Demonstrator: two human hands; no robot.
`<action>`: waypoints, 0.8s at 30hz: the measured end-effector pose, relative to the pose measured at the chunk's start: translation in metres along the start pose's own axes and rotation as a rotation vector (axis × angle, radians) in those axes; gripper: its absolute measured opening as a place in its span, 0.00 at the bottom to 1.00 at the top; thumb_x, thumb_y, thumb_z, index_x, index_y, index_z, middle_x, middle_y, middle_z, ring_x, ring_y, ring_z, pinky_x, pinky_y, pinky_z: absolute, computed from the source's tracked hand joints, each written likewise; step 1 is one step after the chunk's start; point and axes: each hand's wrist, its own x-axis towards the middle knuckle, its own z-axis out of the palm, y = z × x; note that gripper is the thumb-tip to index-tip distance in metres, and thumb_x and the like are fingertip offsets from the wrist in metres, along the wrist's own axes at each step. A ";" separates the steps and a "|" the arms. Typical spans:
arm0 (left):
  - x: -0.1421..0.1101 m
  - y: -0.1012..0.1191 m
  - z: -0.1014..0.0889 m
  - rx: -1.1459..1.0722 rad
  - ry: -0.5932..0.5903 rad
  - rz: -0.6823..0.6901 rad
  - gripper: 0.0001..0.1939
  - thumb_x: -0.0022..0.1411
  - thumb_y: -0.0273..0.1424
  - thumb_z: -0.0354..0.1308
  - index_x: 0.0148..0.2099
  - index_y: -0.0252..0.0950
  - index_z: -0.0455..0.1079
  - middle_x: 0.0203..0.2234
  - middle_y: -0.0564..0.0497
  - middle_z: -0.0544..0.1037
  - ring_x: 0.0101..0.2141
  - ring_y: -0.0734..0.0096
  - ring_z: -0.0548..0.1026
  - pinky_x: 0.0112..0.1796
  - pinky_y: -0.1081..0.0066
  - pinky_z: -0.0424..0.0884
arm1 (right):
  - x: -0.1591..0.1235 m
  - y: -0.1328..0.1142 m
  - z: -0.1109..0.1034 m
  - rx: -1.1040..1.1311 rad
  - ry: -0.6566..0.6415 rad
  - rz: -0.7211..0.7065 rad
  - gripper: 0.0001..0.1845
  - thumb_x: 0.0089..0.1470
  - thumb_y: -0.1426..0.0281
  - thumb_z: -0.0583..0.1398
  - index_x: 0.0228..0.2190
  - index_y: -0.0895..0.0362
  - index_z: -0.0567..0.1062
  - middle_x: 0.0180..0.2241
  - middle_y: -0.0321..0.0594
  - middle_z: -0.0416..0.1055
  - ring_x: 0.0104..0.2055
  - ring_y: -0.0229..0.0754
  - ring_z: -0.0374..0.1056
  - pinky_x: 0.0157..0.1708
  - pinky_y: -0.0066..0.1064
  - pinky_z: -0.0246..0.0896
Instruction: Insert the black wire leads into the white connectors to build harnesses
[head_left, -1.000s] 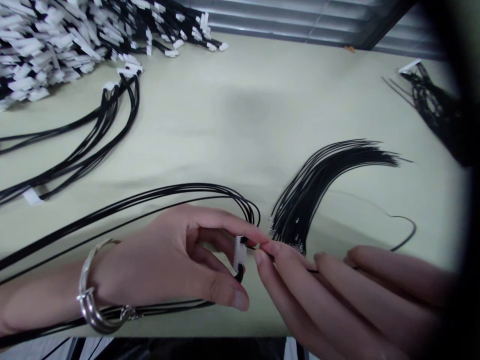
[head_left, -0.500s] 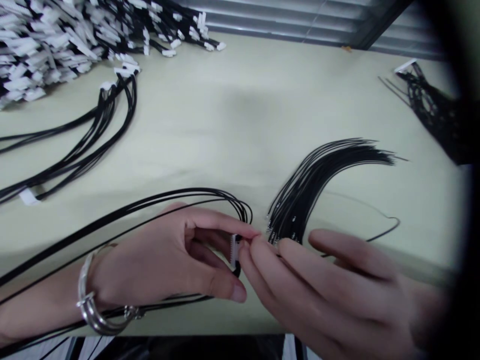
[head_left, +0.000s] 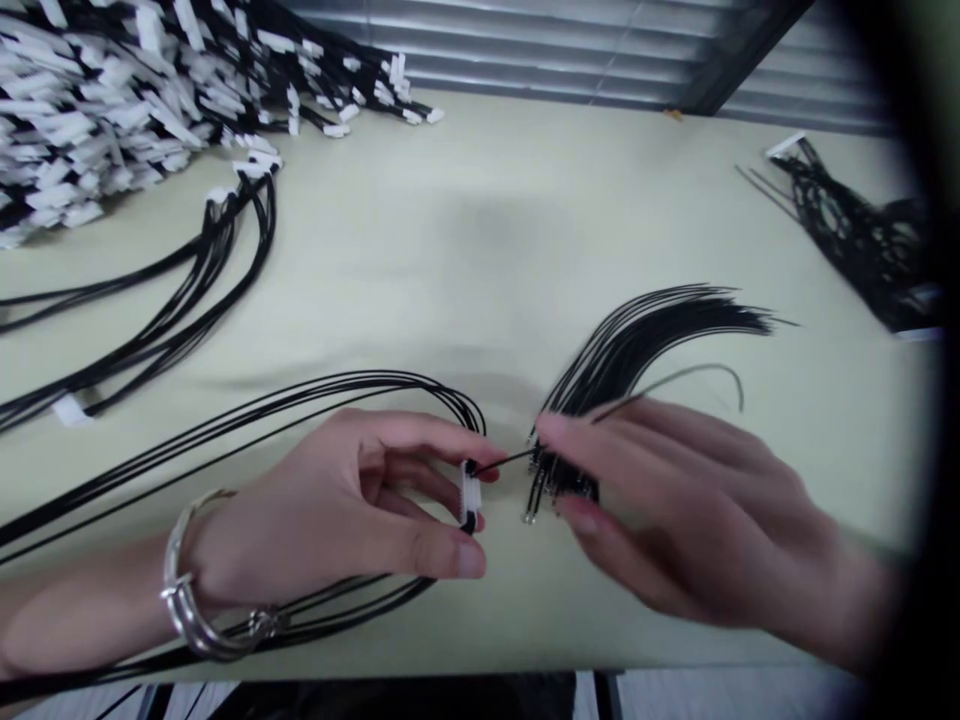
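Note:
My left hand (head_left: 390, 500) is closed around a small white connector (head_left: 470, 495), fingers behind it and thumb at its lower end. Black wires (head_left: 360, 378) loop from the connector back past my wrist. One single black wire (head_left: 506, 460) runs from its upper end toward the right, passes behind my right fingers and curls out beyond them. My right hand (head_left: 697, 520), slightly blurred, hovers over the near end of a bundle of loose black wires (head_left: 600, 375) with metal-tipped ends. Its thumb and index finger are apart, with nothing seen pinched between them.
A large heap of black cables with white connectors (head_left: 90, 130) fills the back left. Several finished-looking cables (head_left: 217, 270) lie in front of it. At the far right sits another black wire bunch (head_left: 847, 220). A window blind (head_left: 525, 50) borders the table's (head_left: 420, 230) back edge.
My right hand has drawn back rightward from the connector, its fingers now spread over the wire bundle. The single wire shows between connector and hand. My left hand keeps its hold.

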 end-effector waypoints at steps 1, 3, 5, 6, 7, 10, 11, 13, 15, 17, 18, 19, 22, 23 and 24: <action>0.000 -0.001 0.000 0.006 0.010 0.000 0.21 0.46 0.27 0.68 0.44 0.48 0.72 0.36 0.58 0.77 0.36 0.77 0.75 0.32 0.85 0.73 | 0.003 0.006 0.002 0.061 0.000 0.069 0.13 0.54 0.76 0.56 0.43 0.62 0.69 0.30 0.40 0.73 0.31 0.39 0.66 0.30 0.32 0.64; 0.000 -0.001 0.000 0.024 0.020 0.028 0.21 0.46 0.27 0.67 0.44 0.48 0.71 0.41 0.57 0.76 0.38 0.76 0.74 0.32 0.83 0.74 | 0.007 0.014 0.006 0.189 0.000 0.274 0.11 0.55 0.76 0.55 0.42 0.61 0.70 0.34 0.39 0.72 0.35 0.36 0.65 0.34 0.29 0.63; 0.000 0.001 0.001 0.027 0.022 0.067 0.24 0.47 0.26 0.67 0.46 0.50 0.70 0.44 0.56 0.74 0.38 0.76 0.74 0.33 0.82 0.73 | 0.010 0.019 0.010 0.274 0.001 0.404 0.08 0.56 0.74 0.55 0.39 0.57 0.71 0.35 0.36 0.72 0.37 0.34 0.65 0.35 0.27 0.61; 0.000 0.002 0.002 0.019 0.016 0.072 0.25 0.47 0.26 0.67 0.47 0.51 0.68 0.44 0.56 0.74 0.38 0.76 0.73 0.33 0.82 0.73 | 0.011 0.021 0.012 0.292 -0.010 0.432 0.08 0.56 0.73 0.55 0.38 0.57 0.72 0.35 0.35 0.72 0.38 0.34 0.65 0.36 0.27 0.61; 0.000 0.004 0.003 0.018 0.013 0.057 0.26 0.47 0.26 0.67 0.48 0.51 0.68 0.43 0.56 0.74 0.38 0.75 0.73 0.33 0.82 0.73 | 0.012 0.023 0.013 0.296 -0.025 0.437 0.07 0.56 0.73 0.56 0.37 0.56 0.72 0.35 0.35 0.72 0.38 0.34 0.65 0.37 0.27 0.61; -0.001 0.009 0.005 0.073 0.001 -0.076 0.23 0.47 0.27 0.67 0.46 0.50 0.70 0.36 0.57 0.75 0.35 0.78 0.73 0.31 0.84 0.70 | 0.018 0.030 0.017 0.274 -0.053 0.357 0.07 0.56 0.73 0.56 0.37 0.57 0.73 0.34 0.35 0.72 0.39 0.35 0.65 0.40 0.29 0.61; -0.002 0.010 0.006 0.102 -0.007 -0.114 0.21 0.47 0.28 0.66 0.45 0.50 0.71 0.34 0.58 0.75 0.33 0.79 0.72 0.31 0.84 0.69 | 0.021 0.032 0.018 0.275 -0.072 0.316 0.07 0.57 0.73 0.56 0.37 0.57 0.73 0.34 0.36 0.72 0.39 0.35 0.65 0.41 0.29 0.61; -0.003 0.010 0.007 0.145 -0.020 -0.158 0.22 0.48 0.29 0.66 0.46 0.51 0.71 0.33 0.59 0.75 0.29 0.81 0.71 0.31 0.83 0.69 | 0.026 0.035 0.016 0.290 -0.142 0.252 0.11 0.58 0.73 0.54 0.42 0.57 0.72 0.36 0.36 0.72 0.40 0.36 0.65 0.42 0.29 0.61; -0.004 0.010 0.008 0.149 -0.001 -0.168 0.24 0.47 0.30 0.66 0.48 0.51 0.70 0.33 0.58 0.75 0.27 0.81 0.71 0.31 0.81 0.69 | 0.029 0.035 0.010 0.268 -0.185 0.244 0.18 0.58 0.74 0.53 0.51 0.56 0.66 0.38 0.36 0.72 0.42 0.36 0.65 0.42 0.30 0.61; -0.004 0.011 0.010 0.138 0.041 -0.174 0.25 0.46 0.29 0.67 0.48 0.50 0.70 0.32 0.58 0.74 0.28 0.80 0.71 0.30 0.82 0.68 | 0.029 0.034 -0.001 0.188 -0.133 0.304 0.21 0.57 0.74 0.54 0.52 0.54 0.63 0.39 0.37 0.71 0.41 0.36 0.66 0.41 0.29 0.62; -0.004 0.011 0.011 0.131 0.065 -0.174 0.25 0.45 0.28 0.67 0.48 0.49 0.71 0.31 0.58 0.74 0.28 0.80 0.71 0.31 0.82 0.68 | 0.027 0.032 -0.007 0.141 -0.084 0.355 0.19 0.56 0.75 0.54 0.49 0.54 0.66 0.39 0.37 0.71 0.39 0.37 0.66 0.38 0.29 0.62; -0.004 0.012 0.011 0.125 0.082 -0.176 0.25 0.45 0.28 0.67 0.48 0.49 0.70 0.31 0.57 0.74 0.29 0.79 0.72 0.31 0.82 0.68 | 0.024 0.031 -0.012 0.100 -0.044 0.404 0.15 0.55 0.75 0.55 0.45 0.54 0.69 0.38 0.37 0.70 0.38 0.37 0.67 0.36 0.28 0.63; -0.004 0.013 0.012 0.130 0.091 -0.201 0.28 0.45 0.30 0.67 0.51 0.50 0.68 0.33 0.56 0.75 0.34 0.75 0.73 0.34 0.80 0.69 | 0.013 0.027 -0.023 0.107 -0.132 0.387 0.09 0.52 0.77 0.55 0.36 0.54 0.70 0.35 0.37 0.70 0.35 0.38 0.66 0.32 0.29 0.62; -0.004 0.013 0.011 0.139 0.083 -0.213 0.30 0.46 0.31 0.67 0.52 0.50 0.66 0.33 0.55 0.75 0.35 0.74 0.73 0.35 0.78 0.69 | 0.009 0.026 -0.023 0.132 -0.194 0.313 0.10 0.52 0.78 0.55 0.36 0.54 0.70 0.35 0.37 0.70 0.36 0.38 0.66 0.34 0.30 0.62; -0.004 0.013 0.011 0.149 0.071 -0.222 0.31 0.46 0.32 0.66 0.54 0.51 0.65 0.34 0.55 0.75 0.36 0.73 0.73 0.36 0.77 0.69 | 0.005 0.025 -0.022 0.148 -0.243 0.224 0.10 0.51 0.78 0.56 0.36 0.54 0.70 0.35 0.37 0.70 0.37 0.39 0.66 0.35 0.31 0.63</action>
